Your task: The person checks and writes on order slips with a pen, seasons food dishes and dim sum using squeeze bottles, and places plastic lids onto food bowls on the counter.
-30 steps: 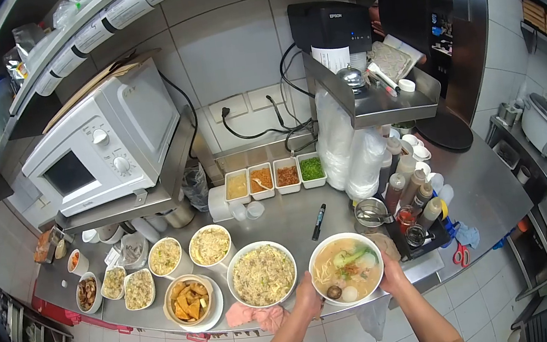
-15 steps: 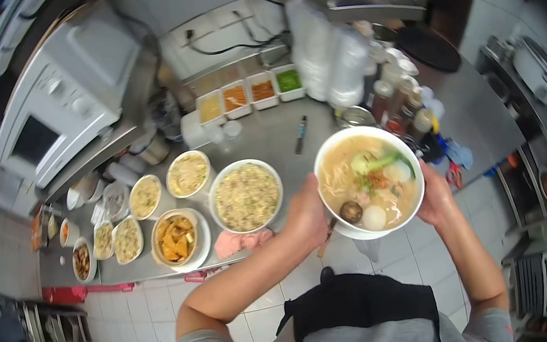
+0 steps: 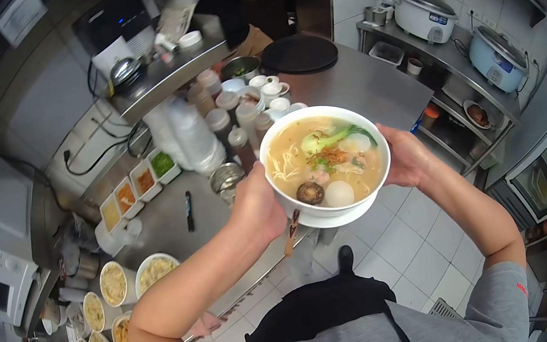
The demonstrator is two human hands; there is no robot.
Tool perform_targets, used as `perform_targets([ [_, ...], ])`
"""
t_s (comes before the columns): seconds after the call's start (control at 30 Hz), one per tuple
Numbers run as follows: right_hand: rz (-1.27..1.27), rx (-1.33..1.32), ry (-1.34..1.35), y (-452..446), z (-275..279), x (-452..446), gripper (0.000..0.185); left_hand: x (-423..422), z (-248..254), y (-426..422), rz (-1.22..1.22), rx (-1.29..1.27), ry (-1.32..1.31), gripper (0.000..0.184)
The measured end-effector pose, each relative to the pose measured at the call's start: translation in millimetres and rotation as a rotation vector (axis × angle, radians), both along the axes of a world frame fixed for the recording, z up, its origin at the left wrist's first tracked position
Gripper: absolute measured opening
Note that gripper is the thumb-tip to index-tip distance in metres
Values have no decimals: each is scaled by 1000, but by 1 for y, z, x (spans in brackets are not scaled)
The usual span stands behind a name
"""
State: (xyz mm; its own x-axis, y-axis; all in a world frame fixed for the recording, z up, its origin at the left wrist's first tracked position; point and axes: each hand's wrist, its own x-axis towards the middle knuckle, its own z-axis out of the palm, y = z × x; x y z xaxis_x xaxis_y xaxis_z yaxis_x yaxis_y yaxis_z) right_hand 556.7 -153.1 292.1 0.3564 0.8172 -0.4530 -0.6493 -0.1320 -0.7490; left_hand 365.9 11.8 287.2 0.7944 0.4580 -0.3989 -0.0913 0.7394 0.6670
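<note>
Between both hands I hold a white bowl (image 3: 335,212) of noodle soup, with a white plate (image 3: 343,220) under it. My left hand (image 3: 257,205) grips the bowl's left side; my right hand (image 3: 409,153) is closed on its right side, fingertips partly hidden. In the broth lie noodles (image 3: 284,162), green leafy vegetable (image 3: 325,140), a dark mushroom (image 3: 310,193), a white ball (image 3: 340,194) and brown crispy bits (image 3: 332,156). A brown wooden-looking handle (image 3: 291,233) shows below my left hand; what it belongs to is unclear.
Sauce bottles (image 3: 240,144) and a metal bowl (image 3: 226,180) stand behind the bowl. A round black tray (image 3: 300,53) lies on the steel counter (image 3: 381,89). Topping containers (image 3: 145,180), a marker (image 3: 189,211) and food bowls (image 3: 113,284) are leftward. Another person (image 3: 237,8) stands at the back.
My view and body have turned to the right, with the soup bowl still in both hands. The food bowls have shifted left in view; the rice cookers and another person now show.
</note>
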Motion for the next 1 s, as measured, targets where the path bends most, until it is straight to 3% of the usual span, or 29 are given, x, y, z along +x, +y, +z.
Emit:
perform_targets([
  [0.27,-139,-56,-81,-9,-19,175,43,185,-11,-9,-66,-30,15,43],
  [0.4,-117,42,-89,2,-76,273,44,284,-84,13,-48,11,-46,44],
  [0.43,-159,-5,-100,11,-88,300,44,315,-73,5,8,30,71,45],
  [0.57,-238,18,-81,40,-143,360,45,384,-132,38,-111,-55,59,46],
  [0.67,-294,14,-109,67,-183,393,49,437,-228,87,-78,-24,111,47],
  [0.7,-293,29,-98,76,-197,403,50,440,-201,81,-59,-31,156,47],
  [0.8,-314,52,-72,99,-222,425,52,473,-249,118,-16,-32,224,47],
  [1.0,-343,93,-25,143,-251,447,53,500,-236,150,40,135,269,48],
])
